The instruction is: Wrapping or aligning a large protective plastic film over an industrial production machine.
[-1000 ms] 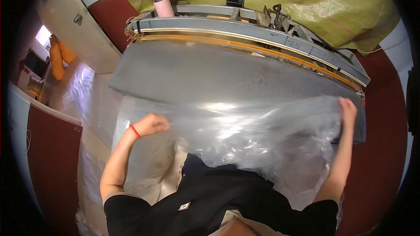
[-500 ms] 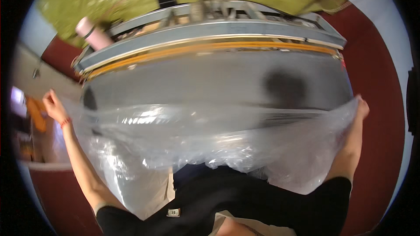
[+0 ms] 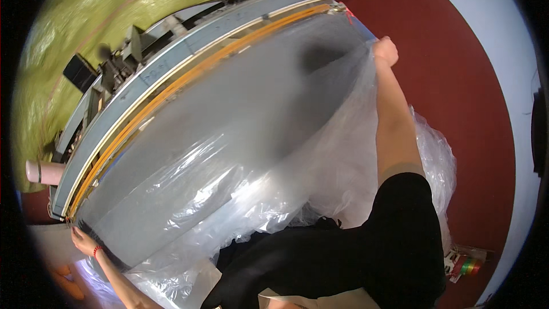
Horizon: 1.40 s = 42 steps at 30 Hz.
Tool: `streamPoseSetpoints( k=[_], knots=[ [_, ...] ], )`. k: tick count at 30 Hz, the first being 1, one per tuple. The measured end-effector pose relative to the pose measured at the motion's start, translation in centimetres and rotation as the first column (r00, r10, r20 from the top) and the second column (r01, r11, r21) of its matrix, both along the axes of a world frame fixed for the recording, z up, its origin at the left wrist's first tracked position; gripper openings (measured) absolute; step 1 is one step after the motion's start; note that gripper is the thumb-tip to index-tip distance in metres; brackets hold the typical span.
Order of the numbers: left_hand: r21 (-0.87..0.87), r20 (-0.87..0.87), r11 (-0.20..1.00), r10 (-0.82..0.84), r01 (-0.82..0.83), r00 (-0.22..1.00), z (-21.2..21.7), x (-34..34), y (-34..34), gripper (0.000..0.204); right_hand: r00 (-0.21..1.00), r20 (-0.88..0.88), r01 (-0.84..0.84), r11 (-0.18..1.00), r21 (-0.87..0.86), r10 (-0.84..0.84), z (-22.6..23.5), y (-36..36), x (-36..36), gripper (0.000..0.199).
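While both arms are spread wide, the scene is laid out as follows:

Plastic sheet: a large clear plastic sheet is stretched between the two hands, draped over the near edge of the grey table and bunched in folds at 6 o'clock, against the black-clad body.

Right hand: the right hand is seen at 1 o'clock, closed on the far corner of the sheet; the bare forearm is held straight out and the black sleeve begins at the upper arm.

Left hand: the left hand is placed at 8 o'clock, at the table's near corner, fingers curled on the sheet's edge; a red wristband is worn on it.

Table: an orange strip is run along its far side, beside a grey metal frame.

Surroundings: a pink cylinder is seen at 9 o'clock, yellow-green sheeting at 11 o'clock, and small coloured items on the red floor at 4 o'clock.
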<state>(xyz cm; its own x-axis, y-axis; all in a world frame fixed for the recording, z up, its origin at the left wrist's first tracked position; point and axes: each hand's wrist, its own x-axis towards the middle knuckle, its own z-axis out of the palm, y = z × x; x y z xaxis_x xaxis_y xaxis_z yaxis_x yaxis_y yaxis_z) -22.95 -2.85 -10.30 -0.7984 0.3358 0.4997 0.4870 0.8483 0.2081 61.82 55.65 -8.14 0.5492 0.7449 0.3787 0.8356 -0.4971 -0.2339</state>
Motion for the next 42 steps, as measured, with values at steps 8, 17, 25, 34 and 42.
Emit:
streamPoseSetpoints(
  k=[8, 17, 25, 34, 42],
  knots=[
    [0.612, 0.527, 0.231, -0.832, 0.757, -0.172, 8.4, 43.7, 24.3, 0.033, 0.999, -0.027, -0.032, 0.999, -0.036, 0.031, -0.2, -0.2, 2.1, 0.024],
    [0.717, 0.463, -0.364, -0.389, 0.594, -0.797, 6.5, 62.4, 25.9, 0.038, 0.992, -0.074, -0.098, 0.995, 0.007, 0.099, -1.1, 0.8, 1.4, 0.022],
    [0.725, 0.636, 0.218, -0.575, 0.653, -0.514, -0.2, 60.8, 27.2, 0.034, 0.992, -0.022, -0.121, 0.993, 0.000, 0.121, 0.0, -0.4, 0.2, 0.019],
    [0.691, 0.715, 0.507, -0.380, 0.515, -0.587, 10.8, 43.2, 13.9, 0.030, 0.994, 0.008, -0.111, 0.993, -0.043, 0.111, -0.8, 0.3, 0.8, 0.024],
    [0.944, 0.262, 0.296, -0.941, -0.148, -0.215, 8.5, 40.6, 5.5, 0.029, 0.989, 0.035, -0.142, 0.989, -0.032, 0.143, -0.6, -0.3, 1.4, 0.028]
  ],
)
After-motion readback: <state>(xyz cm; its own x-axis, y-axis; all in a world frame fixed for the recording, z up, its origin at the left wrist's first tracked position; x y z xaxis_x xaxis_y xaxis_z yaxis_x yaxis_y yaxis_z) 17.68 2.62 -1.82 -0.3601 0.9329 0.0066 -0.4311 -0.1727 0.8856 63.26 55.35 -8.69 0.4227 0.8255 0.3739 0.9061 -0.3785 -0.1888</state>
